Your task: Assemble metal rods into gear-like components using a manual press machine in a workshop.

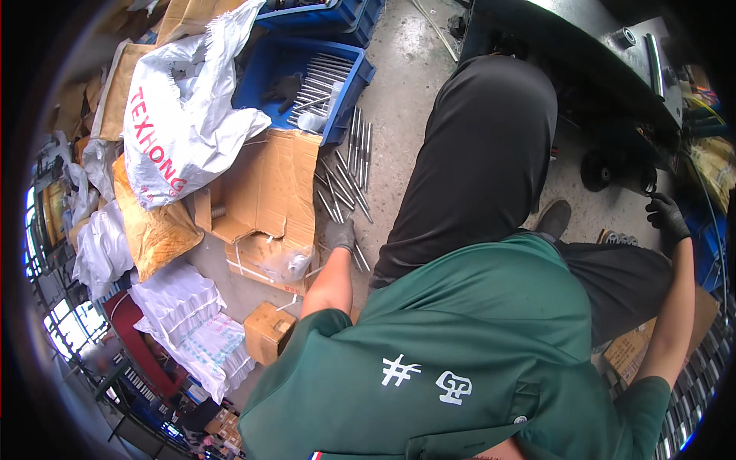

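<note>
Head view, looking straight down over a green shirt and dark trousers: the left hand (340, 234), in a grey glove, reaches down to the concrete floor (399, 84) and rests on the near end of a loose pile of steel rods (346, 178). Whether its fingers have closed on a rod I cannot tell; the glove covers the spot where they meet the metal. The rods lie scattered and crossing one another on the floor, between a torn cardboard box (268, 195) on one side and the person's knee on the other. Just beyond the pile sits a blue plastic crate (349, 84) with more rods stacked neatly inside it, plus a dark glove and a small pale bottle. A big white woven sack (180, 115) slumps against the crate and the box, with flattened cardboard and white bags heaped behind it.

Well apart, on the other side of the body, the right hand (667, 218), in a black glove, is raised with its fingers curled at a dark ring-shaped part (648, 180) on the machine's side, beside a black wheel (596, 170); the grip itself is not clear. The dark metal machine (583, 38) stands above that.
</note>
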